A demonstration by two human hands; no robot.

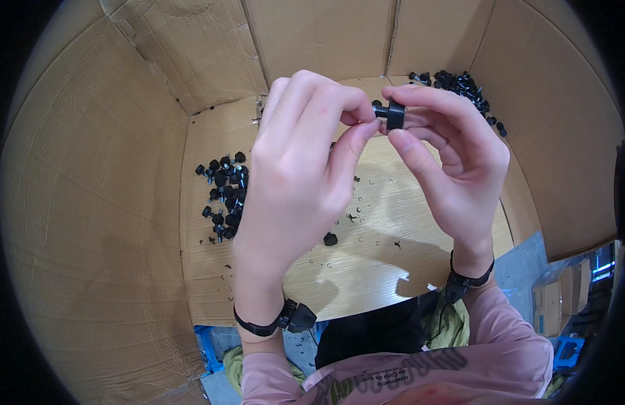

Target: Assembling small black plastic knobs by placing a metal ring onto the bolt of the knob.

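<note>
A black knob screw (395,115) is held up above the far part of the table, its round head to the right and its stem pointing left. My right hand (461,152) grips the head between thumb and fingers. The thumb and forefinger of my left hand (295,152) are pinched together at the end of the stem; whether a small part sits between those fingertips is hidden. Below on the table, a single black knob (330,239) lies among scattered small thin rings (329,265) and dark scraps (353,218).
A pile of black knob screws (228,192) lies left of my left hand, partly covered by it. Another pile (461,88) fills the far right corner. Tall cardboard walls (90,169) enclose the wooden table (420,202) at the left, back and right.
</note>
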